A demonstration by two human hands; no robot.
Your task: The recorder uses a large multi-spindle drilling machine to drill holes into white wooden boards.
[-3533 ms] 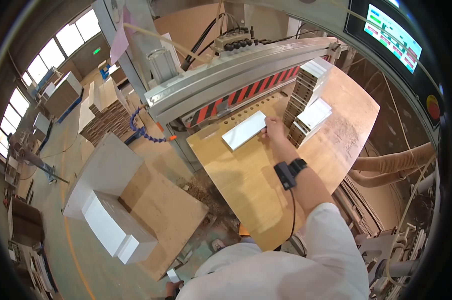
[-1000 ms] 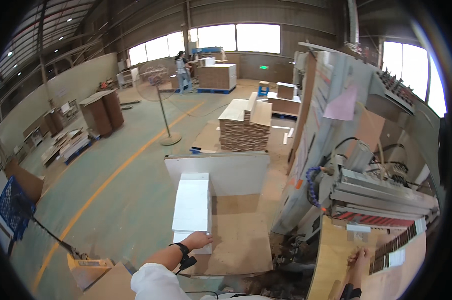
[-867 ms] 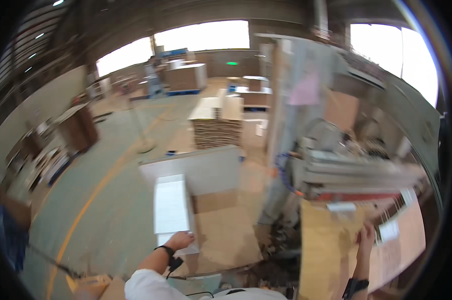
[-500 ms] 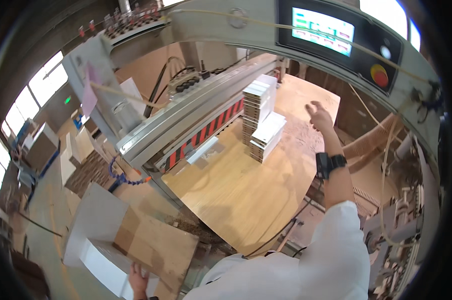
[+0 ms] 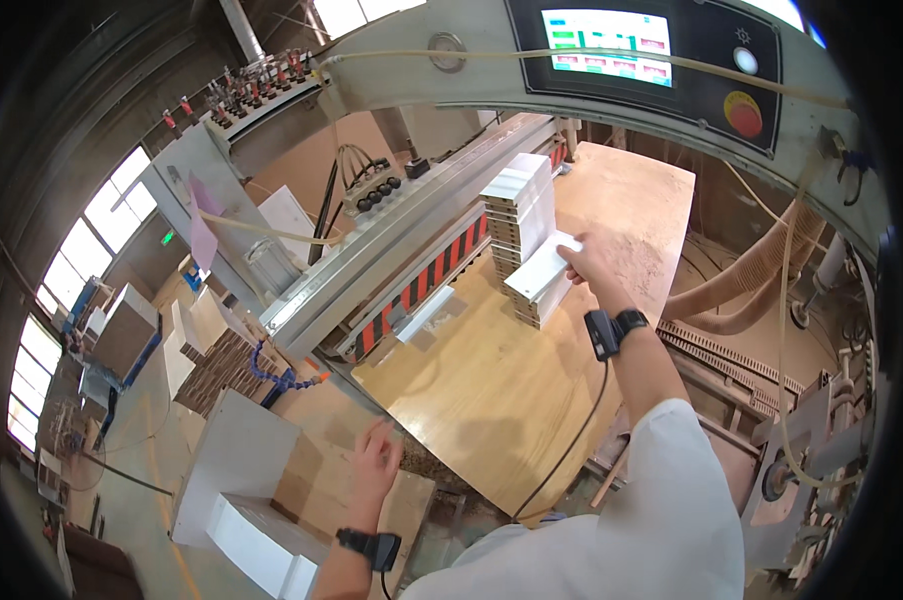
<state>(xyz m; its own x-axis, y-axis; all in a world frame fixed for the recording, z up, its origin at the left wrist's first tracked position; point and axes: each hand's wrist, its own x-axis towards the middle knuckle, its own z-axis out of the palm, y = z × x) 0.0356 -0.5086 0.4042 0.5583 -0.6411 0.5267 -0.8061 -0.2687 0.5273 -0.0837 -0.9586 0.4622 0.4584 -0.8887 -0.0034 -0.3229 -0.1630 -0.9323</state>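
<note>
**Right hand on top panel of short stack, left hand free**

Right hand has its fingertips at the right end of the white panel on top of the short stack. Can't tell if the pinch is closed on it. Left hand holds nothing: fingers loosely spread, above the low wooden platform.

The panel lies flat on the short stack, right beside the tall stack, both on the wooden table. Another white panel lies along the striped guard.

Handling, my judgement: get thumb and fingers on opposite faces before loading the grip; an end-only hold would let the far end droop. Separate just the top panel, no dragging on the one below, or the short stack may skew. Keep it level and away from the tall stack, which looks easy to knock. Left hand is free to support the other end. Fingers well clear of the striped guard.
</note>
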